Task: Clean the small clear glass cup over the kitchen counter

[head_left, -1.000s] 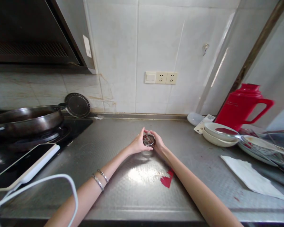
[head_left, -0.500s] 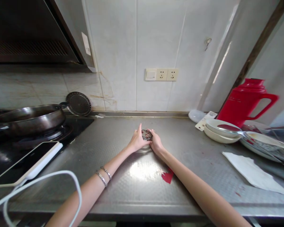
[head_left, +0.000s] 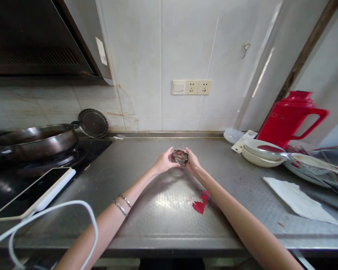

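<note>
A small round glass-like object point(head_left: 180, 157), clear with dark and reddish patches, is held between both hands above the middle of the steel counter point(head_left: 146, 228). My left hand point(head_left: 165, 161) grips its left side, thumb at the front edge and fingers toward the back. Against its right side, my right hand point(head_left: 192, 160) is curled, with part of its fingers hidden. A torn red piece point(head_left: 199, 203) lies flat on the counter, nearer to me, beside my right forearm.
Left: a pan point(head_left: 36, 140) on the stove, a phone point(head_left: 30, 193) and a looping white cable point(head_left: 73, 203). Right: a white tissue point(head_left: 300, 200), stacked bowls point(head_left: 263, 159), a plate with utensils point(head_left: 307, 172) and a red thermos point(head_left: 287, 120). A round dark lid point(head_left: 93, 123) leans on the wall.
Both hands have shifted slightly right with the round object, which now shows more of its top. More of the red piece is visible beside my right forearm.
</note>
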Demonstrator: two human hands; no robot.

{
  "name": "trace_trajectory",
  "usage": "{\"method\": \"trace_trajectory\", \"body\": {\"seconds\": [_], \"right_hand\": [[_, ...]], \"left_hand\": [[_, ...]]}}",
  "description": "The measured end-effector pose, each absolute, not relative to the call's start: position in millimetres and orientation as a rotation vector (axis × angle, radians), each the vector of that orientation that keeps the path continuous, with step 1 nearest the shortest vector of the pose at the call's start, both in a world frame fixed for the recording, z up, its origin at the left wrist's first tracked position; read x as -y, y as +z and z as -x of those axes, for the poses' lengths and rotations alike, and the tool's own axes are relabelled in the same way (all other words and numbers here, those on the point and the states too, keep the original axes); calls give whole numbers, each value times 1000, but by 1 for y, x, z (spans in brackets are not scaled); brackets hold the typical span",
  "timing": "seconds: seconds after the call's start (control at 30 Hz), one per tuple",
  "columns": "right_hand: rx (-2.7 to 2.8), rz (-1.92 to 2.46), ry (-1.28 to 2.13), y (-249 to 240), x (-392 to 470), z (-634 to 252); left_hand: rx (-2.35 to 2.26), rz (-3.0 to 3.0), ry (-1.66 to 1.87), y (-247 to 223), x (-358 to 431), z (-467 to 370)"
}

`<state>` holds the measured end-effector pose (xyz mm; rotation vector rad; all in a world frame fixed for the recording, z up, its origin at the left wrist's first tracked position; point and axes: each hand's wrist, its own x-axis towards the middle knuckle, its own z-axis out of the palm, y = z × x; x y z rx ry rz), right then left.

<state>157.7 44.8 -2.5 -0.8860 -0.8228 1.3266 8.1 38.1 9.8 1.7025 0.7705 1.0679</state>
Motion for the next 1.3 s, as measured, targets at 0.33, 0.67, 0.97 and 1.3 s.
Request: {"method": "trace_trajectory", "body": {"seconds": [0.33, 0.67, 0.97, 1.3], "right_hand": [[877, 928, 1301, 6, -40, -160], [848, 875, 1195, -6, -45, -149], [829, 880, 1131, -13, -46, -140], [689, 898, 1225, 6, -44, -156]], "left_hand": [[-668, -1768, 1021, 4, -33, -11], [-1003, -1913, 1234, 11, -22, -17], [-1328, -1812, 1399, 5, -15, -26], [-754, -1633, 1281, -5, -43, -20]]}}
